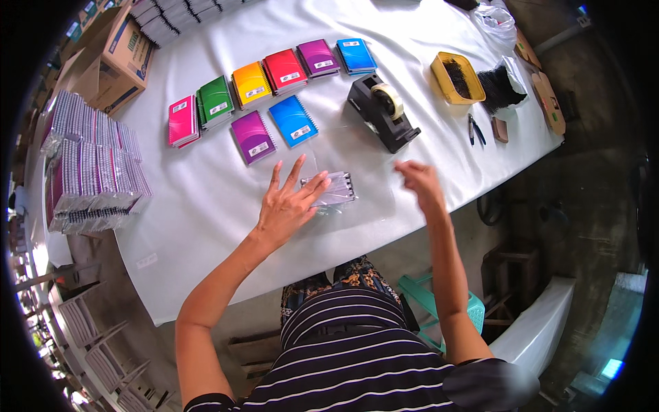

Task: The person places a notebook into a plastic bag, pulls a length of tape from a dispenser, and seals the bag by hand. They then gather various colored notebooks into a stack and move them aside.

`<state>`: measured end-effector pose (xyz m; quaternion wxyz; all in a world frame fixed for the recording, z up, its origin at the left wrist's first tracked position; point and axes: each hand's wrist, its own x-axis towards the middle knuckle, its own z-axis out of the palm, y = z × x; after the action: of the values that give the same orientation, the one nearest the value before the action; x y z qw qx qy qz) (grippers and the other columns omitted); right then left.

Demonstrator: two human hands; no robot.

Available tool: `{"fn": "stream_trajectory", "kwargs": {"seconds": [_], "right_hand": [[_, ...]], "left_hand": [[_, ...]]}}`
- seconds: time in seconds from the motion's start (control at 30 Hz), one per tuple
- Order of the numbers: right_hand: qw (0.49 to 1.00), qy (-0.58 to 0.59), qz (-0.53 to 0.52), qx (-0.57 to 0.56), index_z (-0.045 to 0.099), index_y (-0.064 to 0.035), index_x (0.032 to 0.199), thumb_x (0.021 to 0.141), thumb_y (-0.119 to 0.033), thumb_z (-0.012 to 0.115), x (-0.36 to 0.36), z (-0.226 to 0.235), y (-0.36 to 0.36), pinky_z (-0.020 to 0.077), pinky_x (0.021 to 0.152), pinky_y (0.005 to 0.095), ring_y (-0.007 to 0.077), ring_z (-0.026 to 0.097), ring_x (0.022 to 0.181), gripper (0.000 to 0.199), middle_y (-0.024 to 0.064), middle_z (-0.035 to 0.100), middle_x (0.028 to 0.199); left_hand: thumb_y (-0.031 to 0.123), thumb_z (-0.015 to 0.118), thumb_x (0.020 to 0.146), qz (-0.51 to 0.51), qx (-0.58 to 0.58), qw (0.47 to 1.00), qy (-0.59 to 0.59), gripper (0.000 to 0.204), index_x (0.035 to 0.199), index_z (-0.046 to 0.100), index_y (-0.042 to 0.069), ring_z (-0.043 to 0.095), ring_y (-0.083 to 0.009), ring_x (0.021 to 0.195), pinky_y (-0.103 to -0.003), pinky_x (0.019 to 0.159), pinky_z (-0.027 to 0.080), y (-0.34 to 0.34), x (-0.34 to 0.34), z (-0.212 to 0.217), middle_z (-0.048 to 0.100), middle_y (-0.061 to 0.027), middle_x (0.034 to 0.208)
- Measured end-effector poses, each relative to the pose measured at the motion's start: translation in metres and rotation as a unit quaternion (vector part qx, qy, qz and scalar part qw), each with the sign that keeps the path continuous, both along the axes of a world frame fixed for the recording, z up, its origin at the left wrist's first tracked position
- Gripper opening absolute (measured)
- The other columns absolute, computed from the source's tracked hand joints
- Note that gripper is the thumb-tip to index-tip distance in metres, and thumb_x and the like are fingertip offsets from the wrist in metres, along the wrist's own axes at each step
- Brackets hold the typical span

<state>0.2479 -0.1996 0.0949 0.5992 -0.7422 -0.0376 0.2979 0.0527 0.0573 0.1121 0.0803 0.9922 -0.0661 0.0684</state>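
White table (206,199): left hand (285,206) pressing wrapped notebook (335,190) (fingers spread).

Black tape dispenser (382,113) mid-table; yellow tray (445,81) beside it; coloured spiral notebooks (271,93) in rows; cardboard box (113,62) far left.

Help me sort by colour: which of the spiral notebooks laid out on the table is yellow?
The yellow notebook in the far row, lying between the green notebook and the red notebook. No other is yellow.

Bright even daylight, dark fisheye-warped rim.
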Motion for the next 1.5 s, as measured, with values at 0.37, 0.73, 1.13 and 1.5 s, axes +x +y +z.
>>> {"fn": "stream_trajectory", "kwargs": {"seconds": [0.37,0.73,1.13,1.5], "right_hand": [[0.976,0.165,-0.128,0.065,0.066,0.0005,0.077,0.086,-0.023,0.074,-0.156,0.01,0.085,0.0206,0.042,0.0219,0.0025,0.031,0.046,0.026,-0.006,0.045,0.057],[0.945,-0.231,0.045,-0.228,0.065,0.0026,0.083,0.091,-0.027,0.065,-0.157,-0.061,0.086,0.0426,0.05,0.0349,0.0148,0.05,0.05,0.031,0.0104,0.057,0.058],[0.732,0.43,-0.007,0.528,0.042,-0.0106,0.134,0.074,-0.03,0.082,-0.161,-0.09,0.117,0.0435,0.102,0.0438,0.0237,0.048,0.125,0.075,0.0063,0.056,0.126],[0.932,-0.193,0.304,0.045,0.039,-0.0109,0.133,0.058,-0.005,0.087,-0.058,-0.046,0.092,0.0403,0.106,0.0382,0.0242,0.051,0.12,0.09,0.0103,0.057,0.123]], "left_hand": [[0.026,0.076,0.074,-0.007,-0.021,1.0,-0.004,0.068,0.137,0.051,0.024,0.024,-0.031,0.143,-0.059,0.113,0.02,0.0,-0.003,-0.004,0.044,0.0089,0.146],[0.05,0.064,0.083,-0.035,-0.317,0.924,0.211,0.071,0.142,0.043,0.017,0.028,-0.0427,0.138,-0.063,0.109,0.022,0.028,0.046,-0.024,0.037,-0.0129,0.149],[0.021,0.078,0.072,0.043,-0.611,0.786,0.083,0.108,0.154,0.008,0.015,0.028,-0.0334,0.141,-0.039,0.11,0.032,0.023,0.042,-0.023,0.023,-0.0152,0.155],[0.036,0.08,0.076,0.157,-0.756,0.635,-0.014,0.118,0.153,-0.006,0.011,0.0,-0.0353,0.146,-0.044,0.116,0.01,-0.004,-0.019,-0.006,0.0,-0.0247,0.157]]}}
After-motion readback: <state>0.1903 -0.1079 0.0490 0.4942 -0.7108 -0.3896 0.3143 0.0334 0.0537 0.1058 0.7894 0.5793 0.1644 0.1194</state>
